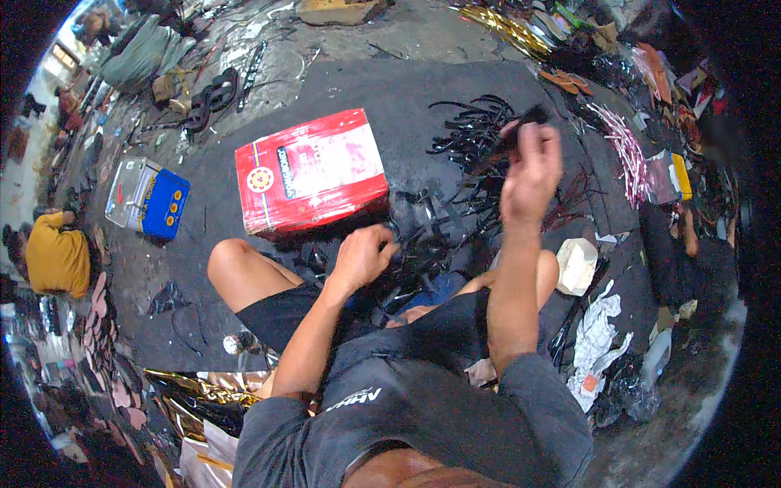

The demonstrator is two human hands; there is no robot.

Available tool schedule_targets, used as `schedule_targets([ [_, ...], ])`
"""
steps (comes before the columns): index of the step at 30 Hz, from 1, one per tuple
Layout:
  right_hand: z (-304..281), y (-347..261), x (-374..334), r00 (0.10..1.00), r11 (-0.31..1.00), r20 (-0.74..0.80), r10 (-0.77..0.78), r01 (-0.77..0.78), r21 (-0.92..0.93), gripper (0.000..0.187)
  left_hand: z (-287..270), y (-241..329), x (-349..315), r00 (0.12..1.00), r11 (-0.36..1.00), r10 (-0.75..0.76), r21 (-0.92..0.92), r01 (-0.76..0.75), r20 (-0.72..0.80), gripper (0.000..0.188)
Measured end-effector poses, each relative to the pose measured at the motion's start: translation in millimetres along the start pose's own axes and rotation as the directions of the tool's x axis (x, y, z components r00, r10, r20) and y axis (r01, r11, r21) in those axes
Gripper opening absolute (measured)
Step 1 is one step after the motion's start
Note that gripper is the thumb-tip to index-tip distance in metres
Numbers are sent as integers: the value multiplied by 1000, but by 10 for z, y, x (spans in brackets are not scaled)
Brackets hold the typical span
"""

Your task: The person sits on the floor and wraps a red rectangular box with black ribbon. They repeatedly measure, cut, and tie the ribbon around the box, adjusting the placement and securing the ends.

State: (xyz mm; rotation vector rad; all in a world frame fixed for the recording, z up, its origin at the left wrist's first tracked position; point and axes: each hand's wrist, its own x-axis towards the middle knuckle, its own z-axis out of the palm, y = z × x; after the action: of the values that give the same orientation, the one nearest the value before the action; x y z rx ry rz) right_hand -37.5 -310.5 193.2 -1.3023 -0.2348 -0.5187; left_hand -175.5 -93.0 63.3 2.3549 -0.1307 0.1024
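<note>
Just beyond my knees, a red and white carton [313,175] lies on a dark mat. Close to its near right corner is my left hand [364,257], its fingers curled over glossy black strips [419,224]; what they grip, if anything, is hidden. Farther right, my right hand [533,167] is raised and smeared by motion. Its fingers are closed round a small dark piece [533,116] whose kind I cannot make out. Behind and left of that hand, a loose bundle of black strips [476,122] spreads over the mat.
A blue and clear container [154,199] stands left. Right of my knee sit a white block [576,267] and crumpled white paper [598,342]. Pink strips [622,150] and brown sandal-like pieces [567,81] lie far right. Other people [57,254] sit at both sides.
</note>
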Motion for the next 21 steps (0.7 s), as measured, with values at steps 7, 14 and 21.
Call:
schedule_targets([
  [7, -76, -449, 220, 862, 946, 456, 221, -302, 113, 16, 110, -35, -274, 880, 931, -233, 357, 79, 413, 37],
  [14, 372, -245, -715, 543, 838, 714, 442, -534, -113, 12, -618, 789, 83, 926, 588, -169, -788, -181, -338, 20],
  [21, 430, 209, -1072, 747, 996, 659, 87, -42, -83, 22, -1470, 999, 426, 686, 868, -128, -416, -273, -717, 17],
])
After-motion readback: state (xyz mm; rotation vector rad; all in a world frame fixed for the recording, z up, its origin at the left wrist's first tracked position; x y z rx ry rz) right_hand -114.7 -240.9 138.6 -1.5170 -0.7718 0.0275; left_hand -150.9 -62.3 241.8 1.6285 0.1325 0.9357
